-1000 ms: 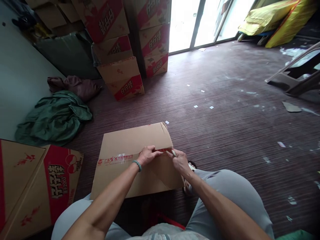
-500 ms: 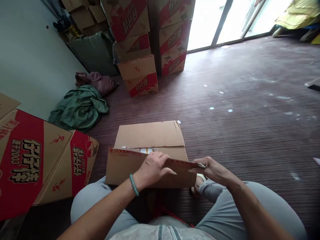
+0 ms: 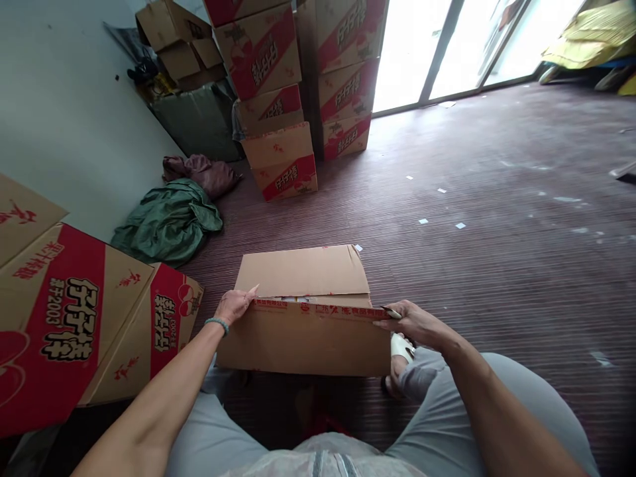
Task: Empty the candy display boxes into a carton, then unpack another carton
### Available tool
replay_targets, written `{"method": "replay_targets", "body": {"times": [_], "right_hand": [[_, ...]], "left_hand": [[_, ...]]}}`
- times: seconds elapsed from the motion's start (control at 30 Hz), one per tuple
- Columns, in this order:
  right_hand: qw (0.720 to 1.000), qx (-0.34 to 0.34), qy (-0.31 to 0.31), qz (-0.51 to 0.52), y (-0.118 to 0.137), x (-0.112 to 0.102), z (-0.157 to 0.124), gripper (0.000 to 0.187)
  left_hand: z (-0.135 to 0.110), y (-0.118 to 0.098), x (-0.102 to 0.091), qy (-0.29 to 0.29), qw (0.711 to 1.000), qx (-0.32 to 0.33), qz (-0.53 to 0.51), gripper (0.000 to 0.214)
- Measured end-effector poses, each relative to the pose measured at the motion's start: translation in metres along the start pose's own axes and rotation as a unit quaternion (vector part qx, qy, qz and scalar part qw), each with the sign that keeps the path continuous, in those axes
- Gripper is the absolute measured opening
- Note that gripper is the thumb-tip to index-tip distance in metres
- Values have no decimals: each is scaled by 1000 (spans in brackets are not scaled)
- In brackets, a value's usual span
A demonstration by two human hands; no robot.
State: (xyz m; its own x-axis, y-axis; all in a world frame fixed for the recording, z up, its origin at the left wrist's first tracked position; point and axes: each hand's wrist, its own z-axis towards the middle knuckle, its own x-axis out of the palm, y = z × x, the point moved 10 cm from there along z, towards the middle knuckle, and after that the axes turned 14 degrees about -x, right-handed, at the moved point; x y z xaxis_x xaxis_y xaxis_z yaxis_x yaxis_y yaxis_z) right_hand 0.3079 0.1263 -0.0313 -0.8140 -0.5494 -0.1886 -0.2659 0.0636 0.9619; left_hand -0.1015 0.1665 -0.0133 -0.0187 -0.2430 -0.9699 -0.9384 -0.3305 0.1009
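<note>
A brown cardboard box (image 3: 308, 348) sits on the floor between my legs, its near flap raised and its far flap leaning back. Through the narrow gap between them some white contents (image 3: 297, 300) show, too little to name. My left hand (image 3: 234, 308), a beaded bracelet at its wrist, grips the near flap's upper left corner. At the opposite corner, my right hand (image 3: 416, 324) pinches the same flap. A small, thin, pale object (image 3: 392, 313) sticks out by the right fingers; its kind I cannot make out.
Printed red-and-brown cartons (image 3: 74, 318) stand close on my left. More cartons (image 3: 348, 93) are stacked at the back beside glass doors (image 3: 415, 53). Green cloth (image 3: 171, 218) lies by the wall. Small paper scraps (image 3: 460, 226) dot the floor (image 3: 521, 278).
My left hand has moved left along the near flap, from its middle to its left corner. The flap's printed edge now shows more. My right hand stays at the right corner.
</note>
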Motion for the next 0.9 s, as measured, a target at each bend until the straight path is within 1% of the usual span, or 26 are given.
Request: {"method": "replay_targets", "body": {"times": [0.07, 0.1, 0.13, 0.17, 0.23, 0.27, 0.3, 0.33, 0.37, 0.4, 0.47, 0.57, 0.63, 0.67, 0.7, 0.73, 0.77, 0.8, 0.83, 0.87, 0.9], "right_hand": [[1000, -10, 21, 11, 3, 0, -2, 45], [999, -12, 41, 16, 4, 2, -4, 44], [997, -12, 68, 18, 6, 4, -6, 42], [994, -11, 104, 19, 7, 9, -8, 40], [982, -8, 187, 20, 12, 21, -17, 41], [974, -6, 224, 22, 14, 27, -23, 46], [968, -2, 251, 27, 15, 31, -28, 52], [964, 4, 263, 36, 14, 33, -32, 57], [964, 13, 261, 50, 13, 34, -36, 60], [966, 21, 247, 68, 10, 32, -38, 62], [973, 29, 202, 110, 2, 25, -42, 68], [977, 8, 149, 153, -8, 15, -41, 77], [982, -14, 105, 155, -13, 6, -33, 76], [987, -20, 71, 145, -16, -1, -27, 75], [991, -22, 34, 127, -18, -10, -20, 74], [995, -19, 2, 100, -21, -18, -12, 72], [998, -12, -21, 63, -21, -25, -2, 68], [999, -5, -37, 11, -21, -33, 9, 62], [997, 1, -46, -64, -18, -41, 21, 53], [987, 7, -52, -154, -14, -50, 36, 45], [967, 12, -62, -246, -7, -60, 52, 39]], "left_hand": [[-25, 22, -12, -27, 999, -25, 13, 56], [-43, 35, -18, -50, 998, -25, 22, 57], [-63, 47, -24, -75, 997, -15, 30, 56], [-88, 55, -32, -124, 991, 17, 39, 54], [-144, 65, -46, -230, 968, 99, 16, 50], [-171, 72, -52, -281, 952, 117, -20, 42], [-194, 79, -56, -320, 937, 126, -60, 33], [-213, 85, -59, -349, 923, 125, -102, 25], [-227, 90, -60, -367, 912, 119, -138, 18], [-235, 92, -61, -371, 907, 114, -165, 17], [-237, 92, -62, -362, 903, 103, -206, 27], [-220, 93, -65, -354, 892, 81, -270, 50], [-201, 96, -60, -366, 877, 40, -309, 62], [-191, 98, -52, -370, 869, 3, -328, 68], [-180, 102, -39, -367, 860, -51, -351, 74], [-170, 109, -18, -352, 845, -128, -382, 80], [-161, 116, 11, -317, 823, -222, -416, 86], [-154, 121, 48, -259, 792, -325, -448, 89], [-154, 123, 92, -175, 749, -438, -466, 90], [-155, 115, 132, -84, 716, -510, -469, 97], [-154, 105, 154, -57, 701, -529, -475, 105]]}}
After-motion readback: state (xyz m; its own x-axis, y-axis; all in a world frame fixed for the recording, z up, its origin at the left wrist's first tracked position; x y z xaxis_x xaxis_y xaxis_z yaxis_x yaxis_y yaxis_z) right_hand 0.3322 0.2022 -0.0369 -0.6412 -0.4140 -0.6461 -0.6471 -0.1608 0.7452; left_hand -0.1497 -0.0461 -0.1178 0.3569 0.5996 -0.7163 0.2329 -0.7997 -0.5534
